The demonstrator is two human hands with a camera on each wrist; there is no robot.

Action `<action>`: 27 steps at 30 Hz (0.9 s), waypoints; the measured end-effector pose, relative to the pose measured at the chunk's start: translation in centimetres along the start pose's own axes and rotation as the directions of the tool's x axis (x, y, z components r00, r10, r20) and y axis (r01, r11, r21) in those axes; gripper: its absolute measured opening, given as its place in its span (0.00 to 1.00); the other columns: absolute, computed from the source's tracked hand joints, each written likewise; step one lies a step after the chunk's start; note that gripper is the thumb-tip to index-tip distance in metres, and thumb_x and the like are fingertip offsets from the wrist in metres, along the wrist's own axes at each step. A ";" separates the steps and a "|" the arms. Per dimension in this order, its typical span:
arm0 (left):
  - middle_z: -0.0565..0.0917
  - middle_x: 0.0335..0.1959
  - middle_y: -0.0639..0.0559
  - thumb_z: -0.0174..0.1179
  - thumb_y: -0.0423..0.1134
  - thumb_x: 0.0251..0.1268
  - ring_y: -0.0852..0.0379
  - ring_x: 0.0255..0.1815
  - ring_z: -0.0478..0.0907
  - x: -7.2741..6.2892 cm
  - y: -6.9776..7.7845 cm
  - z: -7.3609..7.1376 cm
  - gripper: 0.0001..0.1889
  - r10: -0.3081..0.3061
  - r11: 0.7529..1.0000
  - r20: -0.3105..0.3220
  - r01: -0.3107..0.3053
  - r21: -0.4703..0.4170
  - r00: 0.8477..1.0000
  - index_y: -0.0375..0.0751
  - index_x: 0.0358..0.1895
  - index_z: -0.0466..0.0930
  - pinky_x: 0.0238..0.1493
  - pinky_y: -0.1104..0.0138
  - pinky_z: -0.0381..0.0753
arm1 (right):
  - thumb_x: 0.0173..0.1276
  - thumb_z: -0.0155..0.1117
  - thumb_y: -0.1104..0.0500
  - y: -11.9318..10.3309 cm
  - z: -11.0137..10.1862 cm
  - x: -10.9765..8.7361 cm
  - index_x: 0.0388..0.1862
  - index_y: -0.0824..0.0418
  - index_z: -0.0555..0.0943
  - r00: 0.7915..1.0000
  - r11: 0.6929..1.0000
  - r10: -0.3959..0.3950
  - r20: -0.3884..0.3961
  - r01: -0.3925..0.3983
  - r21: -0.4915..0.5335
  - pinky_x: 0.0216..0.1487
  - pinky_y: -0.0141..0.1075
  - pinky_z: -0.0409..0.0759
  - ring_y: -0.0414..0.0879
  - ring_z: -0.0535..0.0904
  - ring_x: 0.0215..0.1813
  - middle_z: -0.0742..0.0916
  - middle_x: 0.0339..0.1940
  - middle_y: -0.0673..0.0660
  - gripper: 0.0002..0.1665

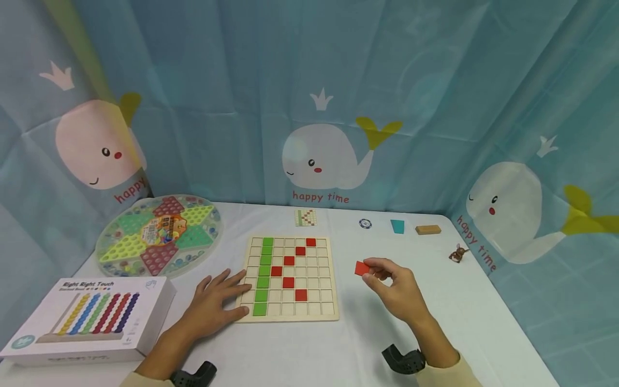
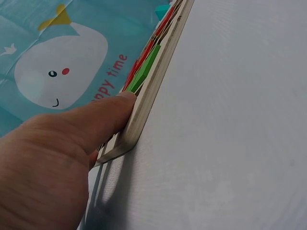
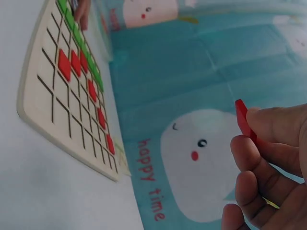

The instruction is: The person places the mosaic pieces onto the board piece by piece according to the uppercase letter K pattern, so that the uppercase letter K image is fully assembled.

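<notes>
A wooden grid board (image 1: 314, 313) lies on the white table with a column of green square tiles (image 1: 263, 282) on its left side. Several red square tiles (image 1: 288, 260) sit in its cells, forming a sideways V that opens right. My left hand (image 1: 216, 302) rests spread at the board's left edge, its thumb and fingertips on the rim. To the right of the board, my right hand (image 1: 398, 290) pinches a red square tile (image 3: 243, 120) between thumb and fingers, held above the table.
Behind the board lies a small pattern card (image 1: 306, 217). A poker chip (image 1: 365, 223), teal piece (image 1: 397, 226), wooden block (image 1: 427, 230) and brown animal figurine (image 1: 457, 253) stand at back right. On the left are a round game board (image 1: 213, 248) and a white toy box (image 1: 159, 301).
</notes>
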State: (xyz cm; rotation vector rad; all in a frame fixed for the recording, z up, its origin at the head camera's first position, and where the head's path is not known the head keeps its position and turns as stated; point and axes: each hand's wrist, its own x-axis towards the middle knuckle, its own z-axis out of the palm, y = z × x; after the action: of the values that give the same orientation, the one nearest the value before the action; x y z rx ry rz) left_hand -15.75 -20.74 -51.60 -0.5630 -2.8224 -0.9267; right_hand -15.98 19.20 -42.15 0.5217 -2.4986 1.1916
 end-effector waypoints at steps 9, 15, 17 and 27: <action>0.70 0.68 0.48 0.69 0.54 0.54 0.35 0.71 0.55 0.1 -0.2 0.1 0.27 -0.004 1.000 0.007 0.004 0.006 1.000 0.47 0.56 0.83 0.63 0.37 0.41 | 0.62 0.70 0.63 -0.7 3.1 -0.5 0.49 0.61 0.83 0.992 0.994 -0.023 0.122 0.010 0.108 0.41 0.41 0.79 0.43 0.77 0.38 0.84 0.36 0.43 0.15; 0.70 0.68 0.49 0.68 0.55 0.54 0.36 0.71 0.55 0.2 -0.3 0.2 0.27 -0.002 1.000 0.009 0.002 0.004 1.000 0.48 0.56 0.83 0.63 0.37 0.41 | 0.64 0.69 0.61 0.2 5.4 -0.8 0.49 0.60 0.83 0.974 0.985 -0.041 0.222 0.003 0.170 0.41 0.39 0.77 0.46 0.76 0.39 0.83 0.37 0.45 0.14; 0.70 0.68 0.49 0.68 0.55 0.54 0.36 0.71 0.55 0.2 -0.3 0.3 0.27 -0.002 1.000 0.008 0.002 0.003 1.000 0.48 0.56 0.83 0.63 0.37 0.41 | 0.64 0.69 0.62 0.8 6.2 -0.8 0.48 0.62 0.83 0.969 0.984 -0.050 0.242 0.007 0.175 0.41 0.42 0.76 0.50 0.75 0.39 0.83 0.36 0.49 0.14; 0.70 0.68 0.49 0.68 0.56 0.54 0.36 0.71 0.55 0.1 -0.2 0.1 0.27 -0.011 1.000 0.014 0.011 0.016 1.000 0.48 0.57 0.82 0.64 0.37 0.41 | 0.61 0.72 0.60 3.2 8.6 -1.5 0.45 0.53 0.85 0.929 0.987 -0.038 0.368 -0.023 0.160 0.45 0.37 0.73 0.45 0.74 0.43 0.84 0.39 0.42 0.13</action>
State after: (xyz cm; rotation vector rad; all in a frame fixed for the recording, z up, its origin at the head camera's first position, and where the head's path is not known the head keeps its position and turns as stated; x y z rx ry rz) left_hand -15.91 -20.81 -51.79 -0.5548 -2.8455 -0.9045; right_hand -17.20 14.55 -50.11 0.8710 -2.7135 1.4137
